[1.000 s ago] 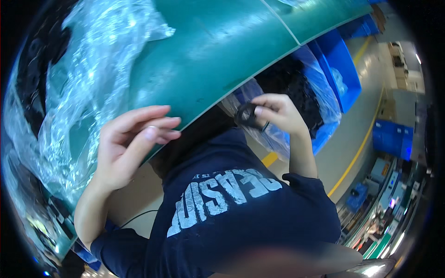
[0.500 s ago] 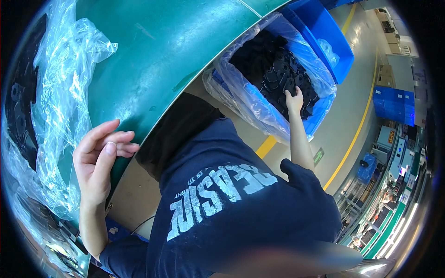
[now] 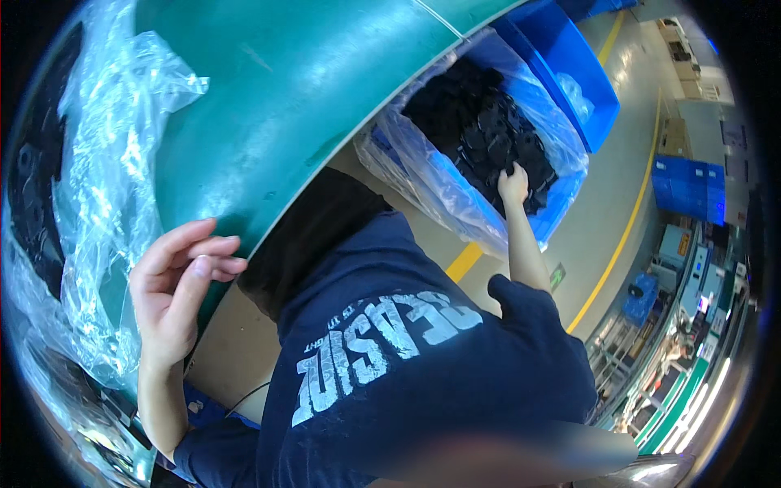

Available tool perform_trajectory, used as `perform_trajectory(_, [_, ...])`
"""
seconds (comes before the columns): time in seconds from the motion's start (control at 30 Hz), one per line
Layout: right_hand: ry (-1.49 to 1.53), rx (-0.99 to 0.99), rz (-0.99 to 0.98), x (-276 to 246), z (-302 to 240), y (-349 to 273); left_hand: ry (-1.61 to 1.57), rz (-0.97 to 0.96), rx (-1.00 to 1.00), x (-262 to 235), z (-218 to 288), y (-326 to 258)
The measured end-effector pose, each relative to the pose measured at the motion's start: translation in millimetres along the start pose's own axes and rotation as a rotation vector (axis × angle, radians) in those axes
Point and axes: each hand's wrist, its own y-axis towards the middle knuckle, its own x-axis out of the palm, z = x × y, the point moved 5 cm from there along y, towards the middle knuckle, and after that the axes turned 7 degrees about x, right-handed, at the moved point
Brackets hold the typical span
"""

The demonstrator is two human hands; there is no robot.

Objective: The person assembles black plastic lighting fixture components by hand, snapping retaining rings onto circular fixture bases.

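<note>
My left hand (image 3: 171,297) rests at the edge of the green tabletop (image 3: 268,106), fingers loosely bent and the thumb apart; nothing shows in it. Beside it a crumpled clear plastic bag (image 3: 110,211) lies over black plastic parts (image 3: 37,195) at the far left. My right arm reaches out to a blue bin (image 3: 561,195) lined with clear plastic film. Inside is a heap of flat black plastic parts (image 3: 488,134). There my right hand (image 3: 514,185) bends its thumb and fingers around a black part at the heap's near side; its fingertips are partly hidden.
A second blue bin (image 3: 582,89) with some clear film in it stands behind the lined one. Blue boxes (image 3: 690,187) are stacked farther right, past a yellow floor line (image 3: 622,236). Workbenches with equipment (image 3: 683,358) run along the right.
My right hand has shifted slightly nearer to me within the bin, and the black parts around it lie differently. My left hand has barely moved.
</note>
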Motion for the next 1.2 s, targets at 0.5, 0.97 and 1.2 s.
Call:
perform_trajectory(0.5, [0.857,-0.827,-0.869,-225.8,-277.9,-145.7,0.195,0.119,0.387,-13.5,34.0,-1.7])
perform_trajectory(0.97, [0.918,-1.417,-0.684,-257.3,-428.3,-212.2,0.955,0.485,0.645,-129.4,41.4,36.7])
perform_trajectory(1.2, [0.908,-1.388,-0.643,-255.0,-419.9,-206.2,1.38,0.625,0.294,-266.9,6.5,105.9])
